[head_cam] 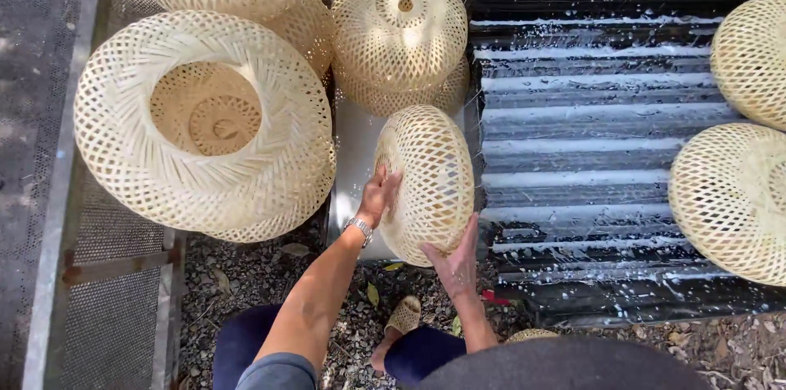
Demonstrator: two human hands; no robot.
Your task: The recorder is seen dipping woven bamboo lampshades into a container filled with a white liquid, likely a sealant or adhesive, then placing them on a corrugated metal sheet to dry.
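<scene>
Both hands, the left hand (379,193) and right hand (457,263), are grasping one woven bamboo shade (427,181) on edge over the metal tray (352,153), while finished-looking shades (205,120) are sitting around it.

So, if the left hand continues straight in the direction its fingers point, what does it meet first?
The left hand already touches the woven bamboo shade it holds. Its fingers point up-right along that shade; beyond it probably come the stacked shades, though depth is unclear.

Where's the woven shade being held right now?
Centre of the head view: the woven shade sits between the left hand and right hand, over a metal tray, left of the corrugated sheet.
</scene>
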